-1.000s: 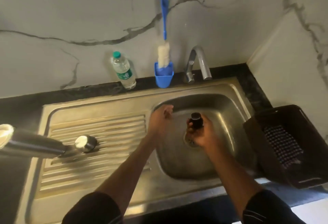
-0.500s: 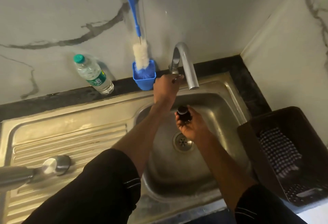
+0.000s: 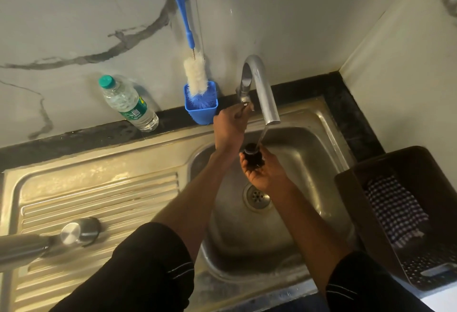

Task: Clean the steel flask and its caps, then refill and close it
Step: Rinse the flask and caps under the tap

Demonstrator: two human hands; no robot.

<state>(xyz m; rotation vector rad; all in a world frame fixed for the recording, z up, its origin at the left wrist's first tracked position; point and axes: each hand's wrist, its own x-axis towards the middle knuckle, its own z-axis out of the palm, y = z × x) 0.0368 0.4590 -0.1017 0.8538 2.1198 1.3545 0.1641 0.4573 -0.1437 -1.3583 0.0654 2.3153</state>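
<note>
Gripping the black inner cap [image 3: 252, 157] upright under the stream, your right hand [image 3: 265, 173] hovers mid-basin; your left hand [image 3: 228, 126] grasps the tap lever [image 3: 243, 100]; steel flask [image 3: 22, 248] lies lengthwise on the drainboard [image 3: 99, 195].

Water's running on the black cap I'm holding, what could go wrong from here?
The black cap sits loosely in your right hand, directly above the drain; the stream could knock it into the basin. The steel flask lies on its side on the ribbed drainboard and might roll if bumped.
</note>
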